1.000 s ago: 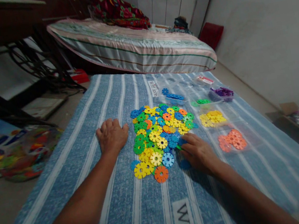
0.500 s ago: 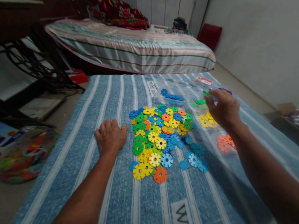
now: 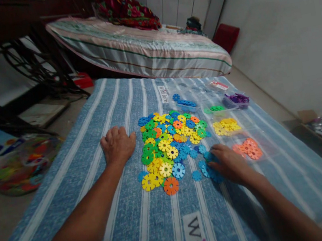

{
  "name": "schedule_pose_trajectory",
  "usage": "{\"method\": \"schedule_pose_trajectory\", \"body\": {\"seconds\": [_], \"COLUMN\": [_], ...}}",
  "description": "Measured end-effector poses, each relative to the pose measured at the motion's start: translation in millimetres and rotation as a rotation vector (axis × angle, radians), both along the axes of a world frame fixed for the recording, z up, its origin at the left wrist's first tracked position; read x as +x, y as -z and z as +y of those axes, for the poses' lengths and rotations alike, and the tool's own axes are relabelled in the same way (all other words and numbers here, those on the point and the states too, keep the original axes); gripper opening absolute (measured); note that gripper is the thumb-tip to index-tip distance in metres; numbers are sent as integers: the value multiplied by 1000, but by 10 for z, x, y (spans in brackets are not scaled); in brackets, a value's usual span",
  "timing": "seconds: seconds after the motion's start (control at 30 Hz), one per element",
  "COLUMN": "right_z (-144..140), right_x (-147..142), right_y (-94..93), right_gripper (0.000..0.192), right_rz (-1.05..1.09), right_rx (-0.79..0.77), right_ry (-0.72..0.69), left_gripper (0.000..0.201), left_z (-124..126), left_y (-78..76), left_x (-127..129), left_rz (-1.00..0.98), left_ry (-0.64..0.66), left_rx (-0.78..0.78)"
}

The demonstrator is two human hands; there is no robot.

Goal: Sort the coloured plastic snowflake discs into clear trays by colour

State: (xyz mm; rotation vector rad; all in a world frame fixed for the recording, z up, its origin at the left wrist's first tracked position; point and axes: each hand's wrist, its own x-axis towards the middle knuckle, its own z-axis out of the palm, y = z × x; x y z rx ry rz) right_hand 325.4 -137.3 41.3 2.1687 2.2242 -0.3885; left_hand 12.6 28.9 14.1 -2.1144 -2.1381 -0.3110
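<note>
We see the left hand point(image 3: 117, 145) open, palm flat on the striped blue mat point(image 3: 126, 208), just beside the mixed pile of snowflake discs point(image 3: 169, 145). The right hand point(image 3: 229, 163) rests palm-down on the loose blue discs point(image 3: 205, 166), fingers curled over them; we cannot tell whether it grips any.

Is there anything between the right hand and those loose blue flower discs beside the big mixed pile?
Nothing visible does. The right hand already lies on the loose blue discs on the striped blue cloth, its fingers covering some. The mixed pile lies to their left; the left hand rests flat beyond it.
</note>
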Motion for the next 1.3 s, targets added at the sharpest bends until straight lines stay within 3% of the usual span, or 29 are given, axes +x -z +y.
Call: {"method": "schedule_pose_trajectory", "body": {"seconds": [0.2,0.5,0.7,0.93,1.1,1.3], "right_z": [-11,-2,7,31,31,-48], "right_x": [-12,-76,-85,-94,-113,-175], "right_y": [87,39,-3,90,144,63], "right_gripper": [14,19,12,11,11,8], "right_rz": [91,318,369,519,422,272], "right_rx": [105,158,148,222,194,174], "right_ry": [67,183,129,124,109,-92], "left_gripper": [46,44,43,45,45,46], "left_z": [8,0,-17,-11,-11,-26], "left_y": [-11,-17,-48,-7,-14,-46], "left_x": [2,9,16,-1,3,19], "left_rz": [21,31,34,0,-4,7], "left_ry": [1,-6,3,16,16,4], "left_rx": [-5,-5,-17,11,0,-12]}}
